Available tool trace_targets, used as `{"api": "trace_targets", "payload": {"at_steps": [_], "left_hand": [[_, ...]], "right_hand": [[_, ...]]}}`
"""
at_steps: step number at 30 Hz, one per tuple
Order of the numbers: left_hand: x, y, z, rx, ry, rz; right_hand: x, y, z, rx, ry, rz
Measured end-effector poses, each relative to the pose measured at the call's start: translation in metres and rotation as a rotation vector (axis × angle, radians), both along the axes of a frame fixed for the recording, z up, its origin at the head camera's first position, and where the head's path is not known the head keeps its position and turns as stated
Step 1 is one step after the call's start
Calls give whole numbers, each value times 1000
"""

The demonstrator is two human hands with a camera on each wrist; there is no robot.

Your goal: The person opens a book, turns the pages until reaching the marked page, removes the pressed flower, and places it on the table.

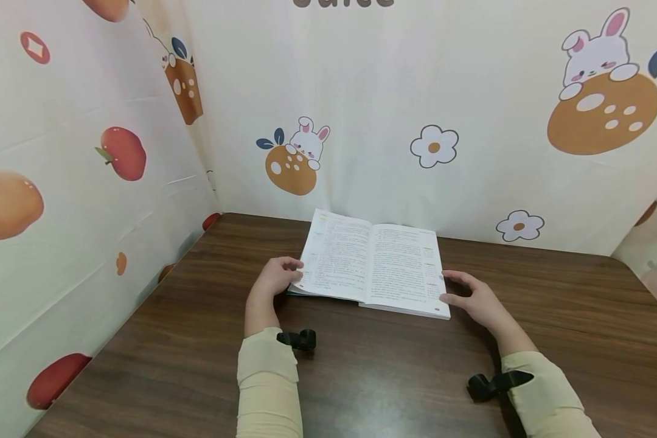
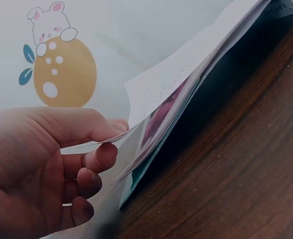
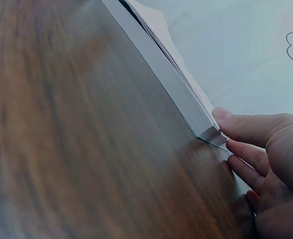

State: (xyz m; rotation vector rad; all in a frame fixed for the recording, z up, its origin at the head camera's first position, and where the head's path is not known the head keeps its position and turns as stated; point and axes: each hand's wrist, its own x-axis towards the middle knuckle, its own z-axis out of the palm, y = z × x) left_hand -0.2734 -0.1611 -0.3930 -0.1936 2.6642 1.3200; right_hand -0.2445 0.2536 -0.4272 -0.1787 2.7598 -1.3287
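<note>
An open book [image 1: 402, 267] lies on the wooden table, its two printed pages facing up. At its left edge my left hand [image 1: 274, 277] pinches a few leaves between thumb and forefinger. In the left wrist view, those page edges [image 2: 136, 107] rise apart from the teal cover [image 2: 145, 172] below, and a pink picture shows between the leaves. My right hand [image 1: 479, 301] holds the book's right edge near the lower corner. In the right wrist view, its thumb [image 3: 241, 124] lies against the thick page block [image 3: 179, 92], with the fingers lower along the outer side.
The dark wooden table [image 1: 361, 377] runs back to a white printed curtain [image 1: 372, 164], with another curtain [image 1: 60, 243] along the left. The book's far edge lies close to the back curtain. Black wrist straps [image 1: 298, 339] sit over both pale sleeves.
</note>
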Motion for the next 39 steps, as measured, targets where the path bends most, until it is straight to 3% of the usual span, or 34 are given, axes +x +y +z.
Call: {"api": "trace_targets", "payload": {"at_steps": [17, 20, 24, 26, 29, 33, 39], "left_hand": [[-4, 8, -6, -102, -43, 10], [-3, 13, -4, -162, -13, 15], [-4, 25, 3, -203, 79, 2], [-6, 33, 8, -188, 134, -27], [-8, 44, 13, -163, 191, -86], [-7, 54, 15, -141, 212, -142], [-9, 60, 13, -133, 229, -180]], "right_hand": [[-2, 1, -1, -14, -15, -1], [-1, 1, 0, -17, -12, 4], [0, 3, 2, -24, 44, 62], [1, 6, 2, -25, 66, 115], [4, 10, 3, -22, 32, 176], [5, 11, 1, -4, -10, 218], [2, 8, -2, -15, 53, 218]]}}
